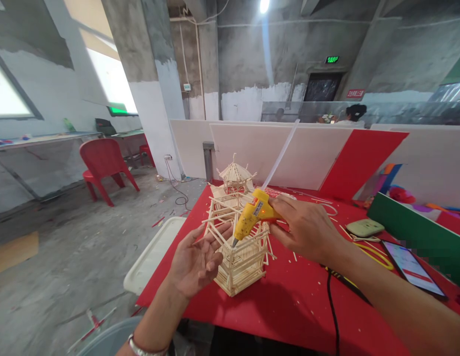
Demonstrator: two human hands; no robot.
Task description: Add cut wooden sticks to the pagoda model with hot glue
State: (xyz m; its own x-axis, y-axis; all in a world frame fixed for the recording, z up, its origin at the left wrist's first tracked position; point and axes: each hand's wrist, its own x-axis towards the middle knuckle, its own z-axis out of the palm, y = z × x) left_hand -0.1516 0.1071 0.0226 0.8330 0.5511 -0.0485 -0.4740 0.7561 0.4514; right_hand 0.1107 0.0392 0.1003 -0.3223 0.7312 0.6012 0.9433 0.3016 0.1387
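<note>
My right hand (302, 222) is wrapped round a yellow glue gun (252, 213), with a long clear glue stick (281, 155) rising from its back. The gun's metal nozzle points down at a top front corner of a pale wooden stick frame (239, 267). Beside the frame's left side, my left hand (198, 259) is palm up with its fingers apart and curved, some fingertips behind the sticks. Whether those fingertips touch the frame cannot be made out. Behind it stands a small stick pavilion (235, 173) with a pointed roof.
The red table (274, 306) carries loose sticks, a phone (413, 269), a grey-green case (365, 227) and a black cable (332, 311). A green board (419, 237) borders the right. Left are a white tray (152, 254) and red chair (106, 160). Another person's head (356, 112) shows behind the partition.
</note>
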